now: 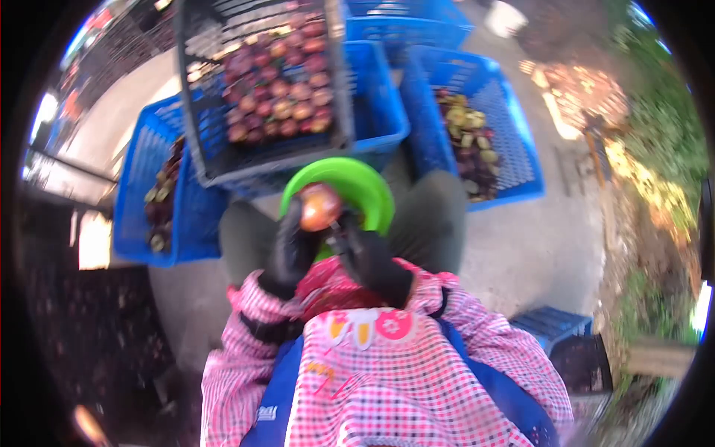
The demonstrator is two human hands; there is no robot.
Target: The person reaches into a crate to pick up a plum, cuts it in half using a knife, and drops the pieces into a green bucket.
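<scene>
Both of my hands wear dark gloves and meet above a bright green basin [381,195] between my knees. A round, shiny orange-red fruit [320,207] is in my left hand [292,237], whose fingers are closed round its left side. My right hand [357,246] is closed at the fruit's lower right. Blur hides whether a small tool is in its fingers. Just ahead, a dark crate [339,97] holds many round red-purple fruits [279,89], apparently tilted toward me on a blue crate [380,112].
To the right, a blue crate [521,160] holds dark and yellowish pieces [469,141]. Another blue crate [130,216] with similar pieces stands at the left. Farther back is a blue crate [406,30]. A blue container [551,322] sits at the lower right, beside plants [666,119].
</scene>
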